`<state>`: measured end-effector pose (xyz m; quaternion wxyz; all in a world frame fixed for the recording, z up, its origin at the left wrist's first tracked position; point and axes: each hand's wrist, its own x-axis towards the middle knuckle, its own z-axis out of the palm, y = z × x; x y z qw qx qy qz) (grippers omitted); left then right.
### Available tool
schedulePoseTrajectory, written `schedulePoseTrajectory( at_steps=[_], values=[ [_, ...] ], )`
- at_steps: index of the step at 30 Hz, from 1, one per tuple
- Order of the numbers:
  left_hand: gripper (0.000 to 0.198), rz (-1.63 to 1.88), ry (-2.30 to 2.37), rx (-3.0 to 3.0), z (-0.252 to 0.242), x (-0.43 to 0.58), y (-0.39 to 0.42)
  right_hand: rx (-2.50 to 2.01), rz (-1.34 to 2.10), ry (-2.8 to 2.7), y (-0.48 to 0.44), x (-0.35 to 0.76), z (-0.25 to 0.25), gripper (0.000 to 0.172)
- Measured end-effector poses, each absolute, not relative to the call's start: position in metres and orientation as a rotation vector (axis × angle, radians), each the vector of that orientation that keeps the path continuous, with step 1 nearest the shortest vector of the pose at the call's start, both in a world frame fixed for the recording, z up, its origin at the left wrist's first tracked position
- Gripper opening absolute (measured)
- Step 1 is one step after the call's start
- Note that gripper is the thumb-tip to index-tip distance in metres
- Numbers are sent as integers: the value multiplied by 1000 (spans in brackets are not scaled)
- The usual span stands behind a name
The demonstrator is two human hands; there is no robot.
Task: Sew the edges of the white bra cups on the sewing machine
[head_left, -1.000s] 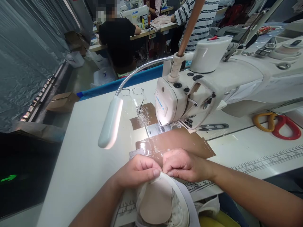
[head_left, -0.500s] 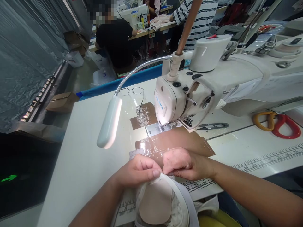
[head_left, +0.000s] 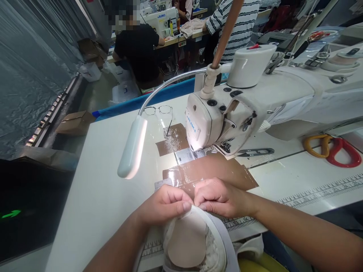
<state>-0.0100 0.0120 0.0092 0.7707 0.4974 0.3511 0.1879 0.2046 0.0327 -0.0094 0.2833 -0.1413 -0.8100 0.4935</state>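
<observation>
Head view: the upper edge of a white-rimmed fabric piece (head_left: 187, 241) is pinched by the left hand (head_left: 168, 204) and, just beside it, by the closed right hand (head_left: 217, 197), whose fingertips are partly hidden. The piece is held at the near edge of the worktop (head_left: 99, 170), apart from the sewing machine (head_left: 207, 117). The rim is apparently being worked by finger; for the next move, a firm, even grip seems called for.
</observation>
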Motion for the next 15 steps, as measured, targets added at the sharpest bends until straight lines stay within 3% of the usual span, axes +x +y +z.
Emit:
schedulePoseTrajectory(
  at_steps=[10,15],
  values=[
    [32,476,870,1152,7,-9,11,-612,1298,-2178,36,208,-10,15],
    [32,496,915,1197,4,-9,11,-564,1223,-2249,37,210,-5,17]
  ],
)
